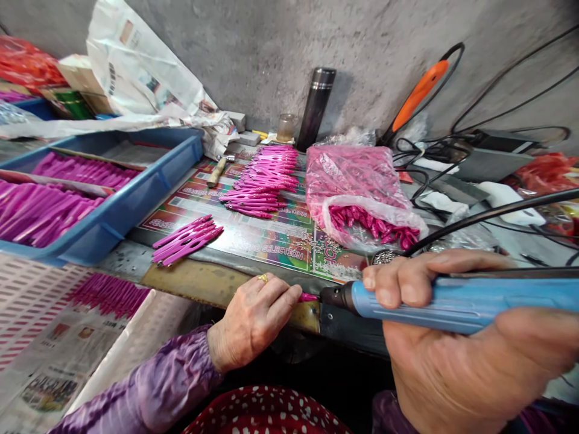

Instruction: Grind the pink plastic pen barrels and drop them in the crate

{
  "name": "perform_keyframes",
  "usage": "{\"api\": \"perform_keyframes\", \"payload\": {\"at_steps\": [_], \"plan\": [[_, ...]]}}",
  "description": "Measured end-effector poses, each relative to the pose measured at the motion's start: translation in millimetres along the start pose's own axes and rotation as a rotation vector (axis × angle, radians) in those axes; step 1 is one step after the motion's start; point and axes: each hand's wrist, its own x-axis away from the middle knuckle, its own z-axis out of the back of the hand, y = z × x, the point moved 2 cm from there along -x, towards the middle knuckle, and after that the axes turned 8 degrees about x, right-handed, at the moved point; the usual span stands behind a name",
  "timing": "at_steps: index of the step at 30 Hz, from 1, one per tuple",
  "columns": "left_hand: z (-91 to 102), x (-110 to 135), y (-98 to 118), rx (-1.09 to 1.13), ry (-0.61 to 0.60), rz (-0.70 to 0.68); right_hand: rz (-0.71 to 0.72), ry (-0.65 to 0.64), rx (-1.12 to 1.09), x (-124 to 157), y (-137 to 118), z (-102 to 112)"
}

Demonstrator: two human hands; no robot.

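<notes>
Head view: right hand [452, 337] wrapped tight around a blue electric tool [434, 301], tip at the workbench's near edge. Left hand [253, 319] pinches a small pink piece [309, 297] against that tip. Pink clips [186, 239] lie just beyond; a blue tray [136, 199] sits at the left edge.

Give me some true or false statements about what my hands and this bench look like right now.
1. The right hand holds a blue-handled tool. True.
2. The left hand pinches a green piece. False: the small piece is pink.
3. The plastic bag contains pink pieces. True.
4. The blue tray sits on the right of the bench. False: it is on the left.
5. The black flask stands by the wall. True.
</notes>
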Motion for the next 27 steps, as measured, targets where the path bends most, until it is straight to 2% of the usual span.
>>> {"api": "perform_keyframes", "payload": {"at_steps": [9,15,27], "plan": [[0.6,3.3,1.4,-0.006,0.034,-0.034,-0.011,-0.006,-0.032,0.9,0.0,-2.3],[-1.1,1.1,1.1,-0.015,-0.012,-0.014,-0.014,-0.003,-0.019,1.1,0.9,0.8],[1.1,1.5,1.7,0.011,0.005,-0.018,-0.020,-0.015,-0.063,4.4,5.8,3.0]]}}
